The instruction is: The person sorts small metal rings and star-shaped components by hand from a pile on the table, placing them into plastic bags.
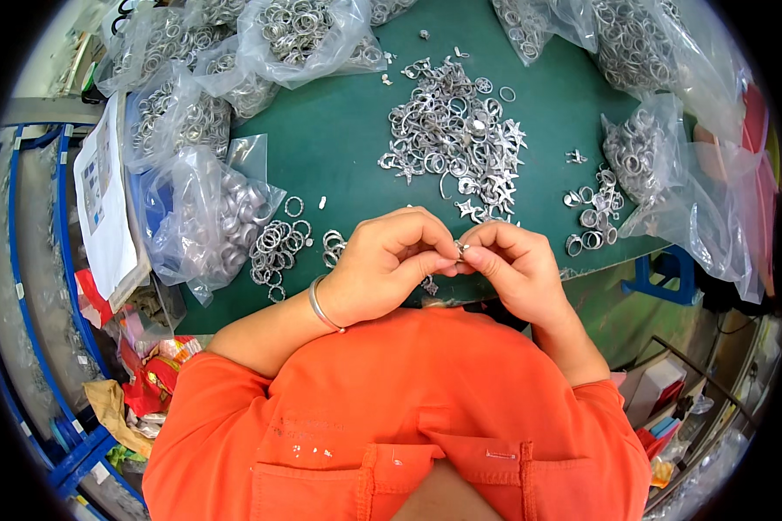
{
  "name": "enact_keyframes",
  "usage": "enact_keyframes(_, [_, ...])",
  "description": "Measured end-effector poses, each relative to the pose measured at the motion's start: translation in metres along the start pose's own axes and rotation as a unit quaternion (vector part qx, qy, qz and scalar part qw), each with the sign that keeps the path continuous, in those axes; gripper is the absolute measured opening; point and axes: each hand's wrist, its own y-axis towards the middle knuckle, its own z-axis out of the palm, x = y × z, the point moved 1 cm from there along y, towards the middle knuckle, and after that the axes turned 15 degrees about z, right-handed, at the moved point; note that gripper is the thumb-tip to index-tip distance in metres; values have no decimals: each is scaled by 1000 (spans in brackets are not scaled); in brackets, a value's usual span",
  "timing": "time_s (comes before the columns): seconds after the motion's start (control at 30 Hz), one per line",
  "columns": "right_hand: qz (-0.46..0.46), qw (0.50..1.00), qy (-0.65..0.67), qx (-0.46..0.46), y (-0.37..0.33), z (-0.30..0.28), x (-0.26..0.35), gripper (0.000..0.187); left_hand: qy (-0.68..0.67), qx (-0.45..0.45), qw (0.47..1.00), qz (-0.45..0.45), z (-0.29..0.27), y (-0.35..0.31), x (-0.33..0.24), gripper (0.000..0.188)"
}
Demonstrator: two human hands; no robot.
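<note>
My left hand (382, 256) and my right hand (517, 265) meet at the table's near edge, thumbs and forefingers pinched together. Between the fingertips is a small silver metal piece (461, 249), mostly covered, so its exact shape is hard to tell. Just beyond the hands lies a heap of silver rings and star-shaped pieces (452, 130). A small cluster of rings (333, 247) sits beside my left hand, partly hidden by it. Farther left is a pile of textured rings (278, 252). To the right of my right hand rests a group of wider rings (593, 213).
Clear plastic bags of rings stand on the green table (339, 130): a bulging bag (213, 217) at left, an open bag (300, 30) at the back, another (639, 152) at right. A printed sheet (104, 204) hangs at left. A blue stool (665, 276) stands below the right edge.
</note>
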Motion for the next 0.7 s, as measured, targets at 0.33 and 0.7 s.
enact_keyframes(0.33, [-1,995,100,26,1,6,1,11,0,-70,997,-38,0,3,2,14])
enact_keyframes(0.7, [-48,996,77,-24,1,13,-6,7,65,-64,996,24,0,0,9,10])
